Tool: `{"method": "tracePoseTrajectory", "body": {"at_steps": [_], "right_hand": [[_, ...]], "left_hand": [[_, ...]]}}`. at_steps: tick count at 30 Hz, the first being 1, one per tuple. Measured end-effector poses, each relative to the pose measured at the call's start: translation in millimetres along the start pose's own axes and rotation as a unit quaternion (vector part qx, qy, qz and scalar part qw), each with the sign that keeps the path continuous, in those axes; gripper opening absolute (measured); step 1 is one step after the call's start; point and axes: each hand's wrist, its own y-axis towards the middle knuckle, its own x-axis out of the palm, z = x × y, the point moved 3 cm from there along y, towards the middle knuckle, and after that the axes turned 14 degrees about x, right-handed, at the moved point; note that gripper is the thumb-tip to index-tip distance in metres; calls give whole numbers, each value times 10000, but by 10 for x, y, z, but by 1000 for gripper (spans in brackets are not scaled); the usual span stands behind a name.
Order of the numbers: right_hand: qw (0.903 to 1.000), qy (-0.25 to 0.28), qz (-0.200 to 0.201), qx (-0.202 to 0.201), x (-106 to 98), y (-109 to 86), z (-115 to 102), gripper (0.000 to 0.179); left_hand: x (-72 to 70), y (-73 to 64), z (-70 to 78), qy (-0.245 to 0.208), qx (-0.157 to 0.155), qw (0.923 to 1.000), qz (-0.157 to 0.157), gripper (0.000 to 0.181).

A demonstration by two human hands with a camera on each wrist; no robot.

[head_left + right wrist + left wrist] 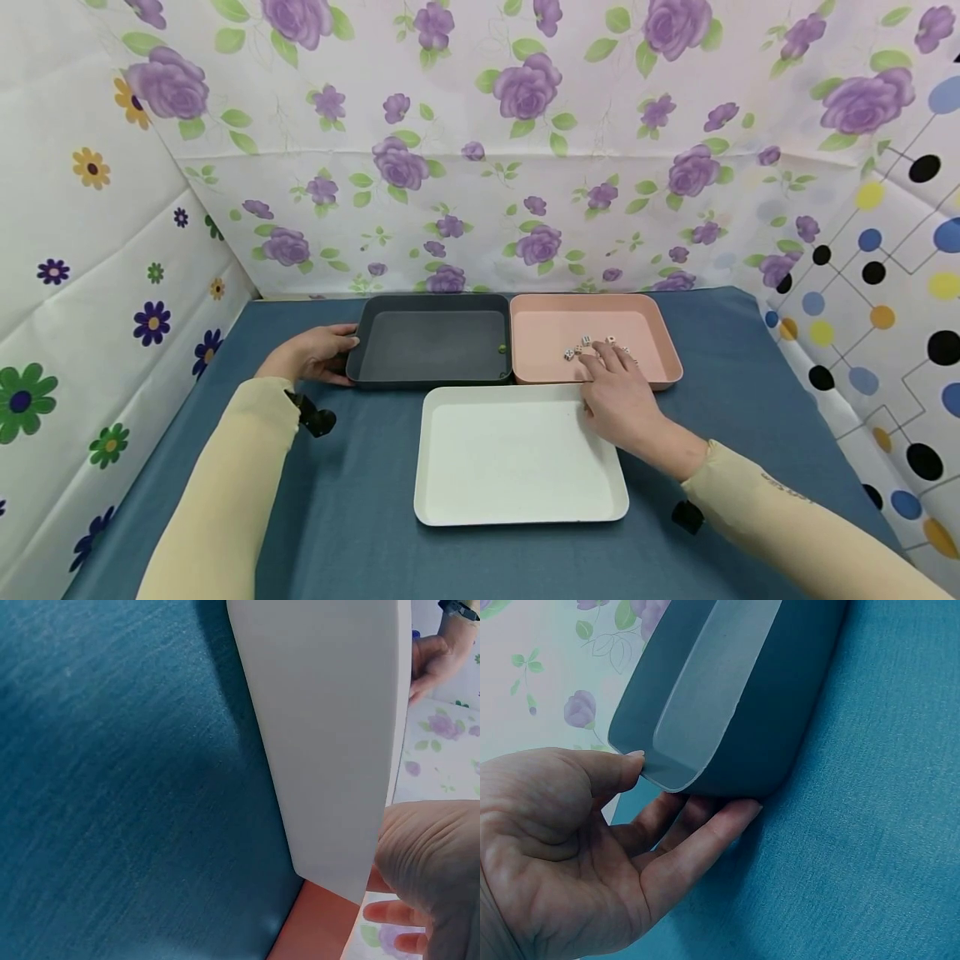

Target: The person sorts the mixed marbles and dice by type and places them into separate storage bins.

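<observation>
My left hand (321, 353) holds the left end of a dark grey tray (431, 310). In the left wrist view its thumb lies at the rim, and the other fingers touch the outer wall (769, 727). Over the front of a pink tray (585, 304), my right hand (618, 398) reaches down with fingers spread among several small white dice (568, 354). The fingers hide part of the dice, and the right wrist view shows none of them. Small green pieces (502, 348) lie at the right side of the dark grey tray.
A white tray (517, 458) lies in front of the other two, partly under my right hand. All three trays are on a blue cloth (360, 500). Floral sheeting (450, 192) hangs behind, and patterned sheets stand at both sides.
</observation>
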Motion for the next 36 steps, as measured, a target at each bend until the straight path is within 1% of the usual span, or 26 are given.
{"method": "tracePoseTrajectory", "body": {"at_steps": [6, 9, 14, 20, 23, 28, 30, 34, 36], "right_hand": [[9999, 68, 114, -100, 16, -22, -9, 7], [9997, 185, 100, -104, -21, -25, -14, 7], [9982, 592, -8, 125, -189, 27, 12, 12], [9924, 1160, 16, 409, -394, 119, 127, 9], [9907, 1301, 206, 348, -464, 168, 185, 8], [9870, 1357, 862, 81, -602, 274, 249, 9], [9855, 1396, 963, 97, -661, 330, 265, 8], [9847, 1567, 657, 397, -730, 455, 287, 5], [9841, 1604, 582, 494, -750, 516, 289, 4]], "left_hand": [[-6, 2, -1, -19, -33, 10000, 6, 58], [-2, 1, 2, -18, -39, 10000, -17, 58], [6, -6, 13, -66, -71, 10000, 25, 58], [6, 1, 6, -107, -78, 9999, 63, 59], [4, 7, -2, -87, -77, 9999, 73, 59], [-15, 30, -20, -62, -73, 9999, 81, 59], [-19, 40, -26, -59, -78, 9999, 92, 59], [-6, 30, -18, -41, -75, 9999, 80, 59], [4, 19, -10, -42, -79, 9999, 76, 59]]}}
